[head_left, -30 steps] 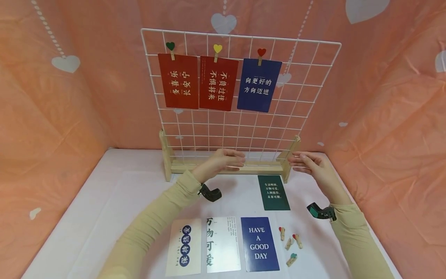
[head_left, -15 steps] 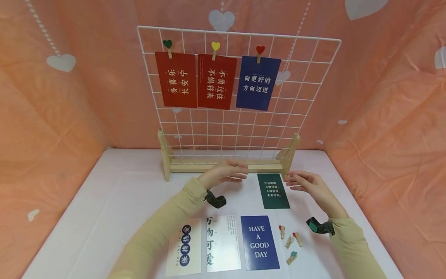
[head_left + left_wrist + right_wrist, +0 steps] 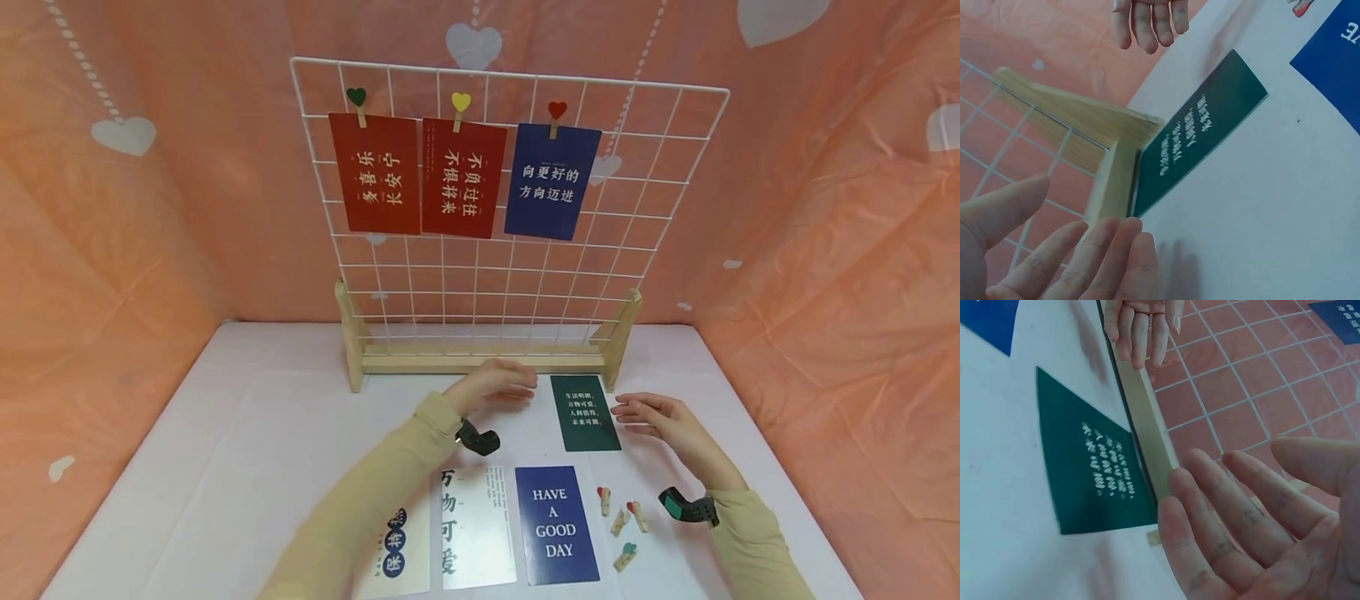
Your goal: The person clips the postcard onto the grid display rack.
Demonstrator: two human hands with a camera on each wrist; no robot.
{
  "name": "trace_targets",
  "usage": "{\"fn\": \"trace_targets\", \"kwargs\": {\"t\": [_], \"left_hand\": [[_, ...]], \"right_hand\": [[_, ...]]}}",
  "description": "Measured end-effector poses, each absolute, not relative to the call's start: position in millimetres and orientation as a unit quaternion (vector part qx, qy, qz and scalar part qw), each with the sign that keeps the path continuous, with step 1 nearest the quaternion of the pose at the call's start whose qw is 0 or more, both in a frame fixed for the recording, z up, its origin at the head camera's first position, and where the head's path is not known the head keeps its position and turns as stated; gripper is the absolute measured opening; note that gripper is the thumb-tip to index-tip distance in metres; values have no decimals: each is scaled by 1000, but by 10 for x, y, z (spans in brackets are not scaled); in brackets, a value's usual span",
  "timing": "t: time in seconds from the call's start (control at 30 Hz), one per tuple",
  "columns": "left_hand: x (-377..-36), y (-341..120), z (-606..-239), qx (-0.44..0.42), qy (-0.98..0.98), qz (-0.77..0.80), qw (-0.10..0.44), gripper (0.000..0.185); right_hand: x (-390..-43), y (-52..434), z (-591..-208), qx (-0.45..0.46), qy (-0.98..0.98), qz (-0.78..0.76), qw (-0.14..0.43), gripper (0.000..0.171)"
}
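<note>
A dark green card [image 3: 585, 433] with white writing lies on the table in front of the rack's right foot. To its left hovers my left hand [image 3: 497, 385], fingers extended and holding nothing. My right hand [image 3: 663, 423] is on the card's other side, its fingers loosely bent and its palm turned inward, with nothing held. In the left wrist view, the fingers [image 3: 1100, 250] are near the card's lower corner. The right wrist view shows the fingertips [image 3: 1175, 506] close by the card's edge.
A white wire grid rack [image 3: 517, 279] on wooden feet holds two red cards and a blue card [image 3: 551, 221] under heart clips. In front lie a cream card [image 3: 408, 567], a white card [image 3: 480, 533] and a blue card [image 3: 558, 567]. Several heart clothespins [image 3: 625, 557] lie at right.
Both hands have come down and toward the body from beside the rack's base to either side of the green card. The left has also shifted slightly right. The cards and clips have not moved.
</note>
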State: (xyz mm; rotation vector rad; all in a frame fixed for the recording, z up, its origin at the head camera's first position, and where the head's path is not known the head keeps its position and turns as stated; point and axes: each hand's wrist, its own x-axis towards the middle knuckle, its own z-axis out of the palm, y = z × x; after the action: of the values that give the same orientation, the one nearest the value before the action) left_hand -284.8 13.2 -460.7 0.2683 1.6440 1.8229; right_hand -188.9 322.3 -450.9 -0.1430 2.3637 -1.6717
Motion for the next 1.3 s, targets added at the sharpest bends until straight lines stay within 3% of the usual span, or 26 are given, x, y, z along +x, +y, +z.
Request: {"fn": "trace_targets", "kwargs": {"t": [0.33,0.87,1.3], "left_hand": [[-2867,338,-4764,60,603,718,342,34],[-2899,586,-4818,4,601,741,301,38],[-3013,671,-4886,-16,604,736,306,39]], "right_hand": [[-1817,3282,-4685,-31,787,-597,150,52],[-1795,3348,-4835,-5,761,-629,157,55],[-1761,3358,-4843,-20,744,-645,171,55]]}}
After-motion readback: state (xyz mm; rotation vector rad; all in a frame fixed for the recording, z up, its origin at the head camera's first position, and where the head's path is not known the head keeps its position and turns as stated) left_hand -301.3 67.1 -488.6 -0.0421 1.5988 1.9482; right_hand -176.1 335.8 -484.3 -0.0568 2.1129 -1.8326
